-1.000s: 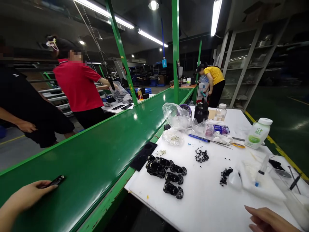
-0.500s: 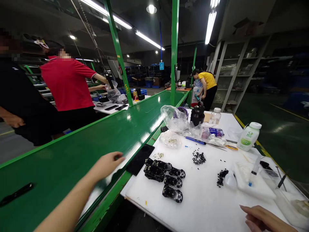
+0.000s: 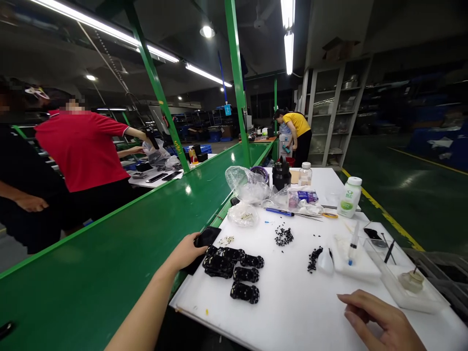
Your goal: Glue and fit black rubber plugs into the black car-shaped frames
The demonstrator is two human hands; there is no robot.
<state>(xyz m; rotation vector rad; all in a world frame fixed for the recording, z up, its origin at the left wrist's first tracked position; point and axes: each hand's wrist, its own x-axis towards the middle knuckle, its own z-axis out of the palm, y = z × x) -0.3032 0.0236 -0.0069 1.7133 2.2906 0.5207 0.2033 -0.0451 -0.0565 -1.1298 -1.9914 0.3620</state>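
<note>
Take the group of black toy cars [image 3: 241,274] on the white table [image 3: 292,312] as the landmark. The left hand [image 3: 187,251] is just to the left of it, with its forearm rising from the near edge, and its fingertips are at a flat black pad [image 3: 207,236], which lies beside the cars on their left and far side, next to the green belt [image 3: 120,253]. What matters most in space is how that pad sits to the fingers: its visible end is beyond and to the right of them, and its long axis seems to slant from near left to far right, roughly along the belt, though the hand hides its middle. The left hand is plainly the nearer one. Those fingers touch the pad, but I cannot tell whether they are closed on it. The right hand [image 3: 382,317] is well to the right of the cars and nearer the viewer, thumb and forefinger apart with nothing between them. A heap of black bits [image 3: 314,260] and a white scoop [image 3: 325,262] lie right of the cars.
</note>
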